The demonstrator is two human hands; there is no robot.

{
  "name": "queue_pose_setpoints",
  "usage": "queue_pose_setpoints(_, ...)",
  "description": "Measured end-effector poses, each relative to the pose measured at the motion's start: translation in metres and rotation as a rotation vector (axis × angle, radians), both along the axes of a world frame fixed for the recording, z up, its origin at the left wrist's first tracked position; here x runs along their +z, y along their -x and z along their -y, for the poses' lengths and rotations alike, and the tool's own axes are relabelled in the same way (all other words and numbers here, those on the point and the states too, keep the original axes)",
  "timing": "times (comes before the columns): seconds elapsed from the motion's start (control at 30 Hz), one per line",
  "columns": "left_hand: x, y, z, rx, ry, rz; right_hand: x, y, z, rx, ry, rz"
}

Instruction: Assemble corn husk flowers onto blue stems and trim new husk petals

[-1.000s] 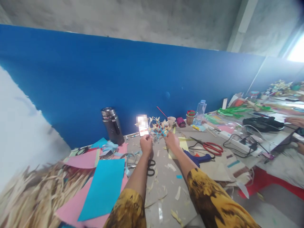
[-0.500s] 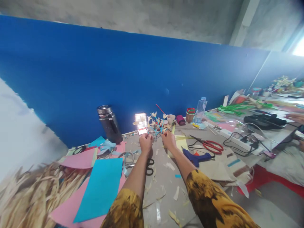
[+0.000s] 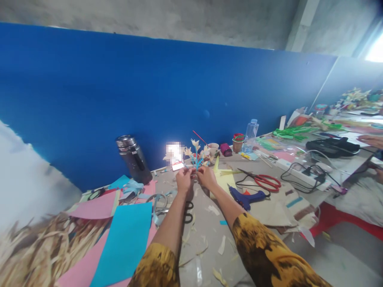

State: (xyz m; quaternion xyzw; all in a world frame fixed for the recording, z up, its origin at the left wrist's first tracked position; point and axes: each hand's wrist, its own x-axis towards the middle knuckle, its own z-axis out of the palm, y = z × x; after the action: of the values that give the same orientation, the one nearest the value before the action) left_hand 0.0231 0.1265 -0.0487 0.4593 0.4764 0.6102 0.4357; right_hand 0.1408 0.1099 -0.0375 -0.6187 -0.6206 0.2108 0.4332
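Note:
A small bunch of handmade flowers (image 3: 195, 144) with pale, pointed petals and blue stems stands upright between my hands. My left hand (image 3: 183, 180) is closed in a pinch at the low end of the stems. From the other side my right hand (image 3: 207, 177) pinches the same spot, its fingertips almost touching those of the left. The fingers hide the very ends of the stems. Just behind the left hand is a bright, pixelated phone-like panel (image 3: 177, 165). Dark scissor handles (image 3: 188, 212) show beside my left forearm.
On the right lie a blue glue gun (image 3: 249, 197), red-handled scissors (image 3: 267, 183) and a power strip (image 3: 302, 175). A dark flask (image 3: 134, 159) and blue paper (image 3: 122, 239) are on the left. Behind stand a cup (image 3: 213, 149) and a plastic bottle (image 3: 250, 135). Another person's hand (image 3: 371, 140) shows far right.
My right hand has moved left to meet my left hand at the stems. The flowers have drawn into a tighter, more upright bunch. The view has shifted slightly.

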Motion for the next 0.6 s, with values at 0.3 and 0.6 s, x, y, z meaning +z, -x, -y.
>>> queue_pose_setpoints(0.3,-0.002,0.007,0.000,0.102,0.012,-0.018,0.005,-0.026,-0.011,-0.227,-0.129,-0.060)
queue_pose_setpoints(0.6,-0.006,0.005,-0.001,0.146,0.013,-0.085,0.000,-0.029,-0.007,-0.232,-0.099,-0.029)
